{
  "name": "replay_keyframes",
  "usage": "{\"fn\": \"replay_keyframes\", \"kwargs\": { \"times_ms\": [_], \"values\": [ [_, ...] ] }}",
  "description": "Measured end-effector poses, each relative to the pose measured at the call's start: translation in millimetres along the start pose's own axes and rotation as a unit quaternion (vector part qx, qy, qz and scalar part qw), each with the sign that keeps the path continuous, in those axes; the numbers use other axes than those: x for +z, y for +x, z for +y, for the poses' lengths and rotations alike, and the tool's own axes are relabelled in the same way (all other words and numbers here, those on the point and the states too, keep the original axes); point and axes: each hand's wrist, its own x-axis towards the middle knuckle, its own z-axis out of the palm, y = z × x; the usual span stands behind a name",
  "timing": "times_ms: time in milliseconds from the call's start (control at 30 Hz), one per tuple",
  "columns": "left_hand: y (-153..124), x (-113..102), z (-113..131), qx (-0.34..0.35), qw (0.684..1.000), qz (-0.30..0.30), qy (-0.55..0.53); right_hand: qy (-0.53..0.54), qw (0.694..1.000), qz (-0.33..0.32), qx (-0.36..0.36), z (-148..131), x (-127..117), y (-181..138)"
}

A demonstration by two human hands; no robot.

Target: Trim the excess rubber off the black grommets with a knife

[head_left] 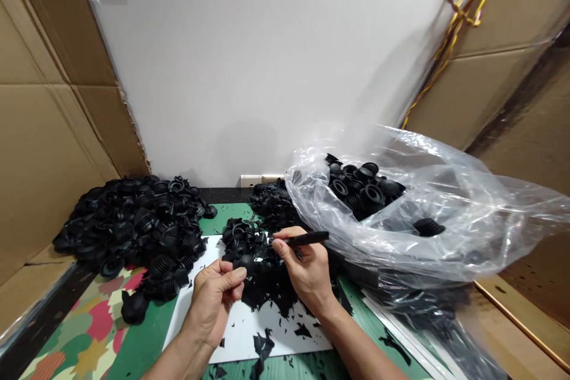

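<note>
Head view shows the person's two hands meeting over a white sheet that lies on the green worktop. The left hand has its fingers curled together, pinching a small black rubber part at the fingertips. The right hand is closed around a thin black trimming tool, held like a pen, with its point directed toward the part. Black scraps lie scattered on the sheet below the hands.

To the left is a large heap of black rubber parts, and a smaller heap sits just behind the hands. On the right, a clear plastic bag holds more of the same parts.

I judge that the step in hand is trimming the edge of the held part. The next move seems to need a steady left pinch, a slow turn of the part, and the tool tip kept on the rim, away from the fingertips.
</note>
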Motion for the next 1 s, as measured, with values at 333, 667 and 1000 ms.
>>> {"fn": "replay_keyframes", "kwargs": {
  "times_ms": [333,667,1000],
  "values": [
    [-0.2,0.3,-0.1,0.006,1.000,0.011,0.014,0.150,0.979,-0.061,0.122,-7.4,5.3,-11.6],
    [1.6,-1.3,-3.9,0.024,0.998,0.033,0.047,0.097,0.995,-0.025,0.023,-20.0,12.9,-14.3],
    [-2.0,-0.5,-6.5,0.073,0.992,0.022,0.101,0.017,0.992,-0.070,-0.104,-26.8,12.9,-17.6]
  ]
}}
